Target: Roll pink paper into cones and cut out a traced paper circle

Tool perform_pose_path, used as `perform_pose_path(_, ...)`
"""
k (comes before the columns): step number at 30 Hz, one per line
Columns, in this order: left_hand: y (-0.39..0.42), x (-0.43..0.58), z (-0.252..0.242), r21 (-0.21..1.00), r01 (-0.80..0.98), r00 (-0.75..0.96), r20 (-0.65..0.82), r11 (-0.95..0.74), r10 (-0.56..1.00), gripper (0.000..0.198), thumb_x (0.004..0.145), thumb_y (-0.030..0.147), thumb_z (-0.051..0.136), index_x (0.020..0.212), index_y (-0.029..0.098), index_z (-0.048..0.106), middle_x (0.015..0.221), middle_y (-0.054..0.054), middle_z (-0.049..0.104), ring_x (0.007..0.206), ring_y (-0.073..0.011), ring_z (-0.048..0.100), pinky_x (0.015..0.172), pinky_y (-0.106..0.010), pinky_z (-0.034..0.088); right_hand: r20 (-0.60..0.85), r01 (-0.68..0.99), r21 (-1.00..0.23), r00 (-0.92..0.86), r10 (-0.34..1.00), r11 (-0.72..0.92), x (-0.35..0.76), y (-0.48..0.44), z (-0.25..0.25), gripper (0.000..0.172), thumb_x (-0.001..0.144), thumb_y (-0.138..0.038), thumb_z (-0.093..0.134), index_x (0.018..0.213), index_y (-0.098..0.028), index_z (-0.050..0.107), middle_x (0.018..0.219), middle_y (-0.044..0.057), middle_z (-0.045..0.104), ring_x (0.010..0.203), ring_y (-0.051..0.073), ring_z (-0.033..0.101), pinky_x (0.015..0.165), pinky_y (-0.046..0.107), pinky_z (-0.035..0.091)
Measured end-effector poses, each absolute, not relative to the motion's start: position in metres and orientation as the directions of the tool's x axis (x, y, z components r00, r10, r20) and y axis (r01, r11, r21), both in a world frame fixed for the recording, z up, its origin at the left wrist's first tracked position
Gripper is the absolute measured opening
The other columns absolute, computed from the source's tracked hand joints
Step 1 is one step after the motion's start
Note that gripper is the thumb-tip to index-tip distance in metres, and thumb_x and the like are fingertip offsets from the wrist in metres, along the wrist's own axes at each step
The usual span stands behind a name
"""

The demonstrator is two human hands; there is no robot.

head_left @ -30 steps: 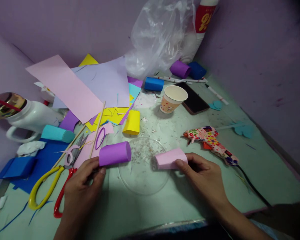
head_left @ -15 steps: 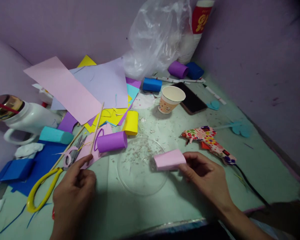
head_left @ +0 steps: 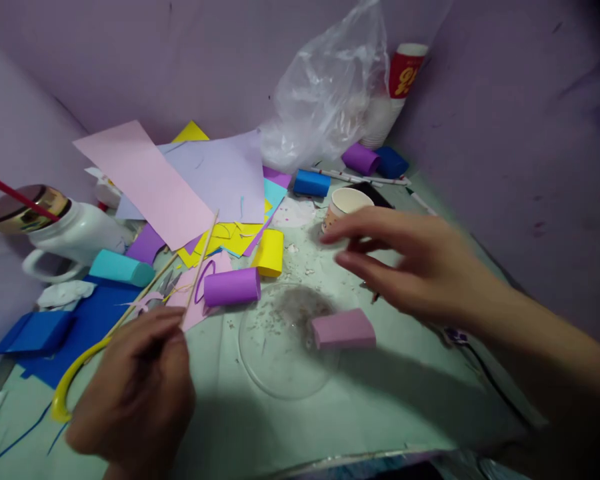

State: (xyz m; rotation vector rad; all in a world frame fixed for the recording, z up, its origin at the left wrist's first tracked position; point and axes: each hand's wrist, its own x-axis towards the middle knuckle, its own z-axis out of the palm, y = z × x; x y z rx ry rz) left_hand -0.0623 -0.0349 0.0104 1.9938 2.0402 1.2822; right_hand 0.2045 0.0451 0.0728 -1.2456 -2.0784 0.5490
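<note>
Right hand [head_left: 420, 267] has let go of the pink roll [head_left: 344, 329], grip released, now up by the paper cup [head_left: 344, 203]. Roll sits on the tabletop [head_left: 290, 427]. Left hand [head_left: 135, 393] is loosely curled, holding nothing, near the scissors [head_left: 73, 377].

The pink paper roll [head_left: 344, 329] is a short tube of soft pink paper. It lies on its side on the table, at about 3 o'clock on the rim of the clear round plate [head_left: 280, 373], partly on it. One open end points toward 9 o'clock. Nothing holds it.

The purple paper roll [head_left: 232, 287] is a short tube too, bright purple. It lies on its side at about 10 o'clock from the plate, just beside it, resting on a pink scrap. Nothing holds it either.
</note>
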Motion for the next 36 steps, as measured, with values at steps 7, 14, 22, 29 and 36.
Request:
perform_pose_path(7, -0.039, -0.047, -0.006, 0.277, 0.835, 0.261, 0.561, -0.475, 0.786, 0.017, 0.078, 0.008, 0.045, 0.078, 0.018, 0.059, 0.079, -0.007, 0.067, 0.071, -0.0125, 0.066, 0.059, -0.018, 0.052, -0.211, 0.679, -0.703, -0.483, 0.85, 0.211, 0.15, 0.149, 0.029, 0.05, 0.082, -0.024, 0.056, 0.129, -0.012, 0.046, 0.122, 0.014, 0.06, 0.065, 0.014, 0.064, 0.052, 0.026, 0.053)
perform_pose_path(14, -0.035, -0.037, -0.004, 0.343, 0.808, 0.214, 0.586, -0.479, 0.781, 0.018, 0.077, 0.005, 0.046, 0.077, 0.017, 0.06, 0.077, -0.007, 0.068, 0.07, -0.0109, 0.067, 0.059, -0.016, 0.052, -0.006, 0.635, -0.476, -0.694, 0.72, 0.608, 0.158, 0.141, 0.035, 0.064, 0.067, -0.003, 0.058, 0.128, -0.021, 0.051, 0.136, 0.008, 0.049, 0.115, 0.031, 0.047, 0.094, 0.045, 0.041)
perform_pose_path(22, -0.033, -0.036, -0.007, 0.406, 0.78, 0.161, 0.604, -0.475, 0.781, 0.019, 0.076, 0.004, 0.046, 0.077, 0.017, 0.06, 0.076, -0.005, 0.068, 0.069, -0.011, 0.067, 0.06, -0.016, 0.053, -0.143, 0.374, -0.245, -0.926, 0.349, 0.894, 0.132, 0.147, 0.025, 0.062, 0.072, -0.018, 0.06, 0.132, -0.016, 0.046, 0.129, 0.01, 0.055, 0.127, 0.034, 0.034, 0.102, 0.051, 0.027)
perform_pose_path(29, -0.033, -0.036, -0.008, 0.427, 0.787, 0.122, 0.599, -0.444, 0.792, 0.022, 0.077, 0.004, 0.043, 0.077, 0.019, 0.059, 0.075, -0.004, 0.068, 0.067, -0.0125, 0.066, 0.057, -0.019, 0.053, -0.121, 0.38, -0.139, -0.923, 0.365, 0.915, 0.141, 0.159, 0.027, 0.06, 0.065, -0.014, 0.066, 0.123, -0.025, 0.056, 0.108, 0.01, 0.063, 0.101, 0.031, 0.049, 0.089, 0.048, 0.034)
perform_pose_path(36, -0.034, -0.037, -0.012, 0.469, 0.762, 0.106, 0.59, -0.446, 0.801, 0.02, 0.076, 0.003, 0.046, 0.078, 0.017, 0.059, 0.078, -0.004, 0.067, 0.071, -0.0115, 0.066, 0.062, -0.017, 0.052, 0.101, 0.623, -0.425, -0.689, 0.718, 0.657, 0.175, 0.133, 0.05, 0.05, 0.058, -0.025, 0.079, 0.105, -0.02, 0.061, 0.096, 0.006, 0.064, 0.091, 0.028, 0.054, 0.077, 0.039, 0.043)
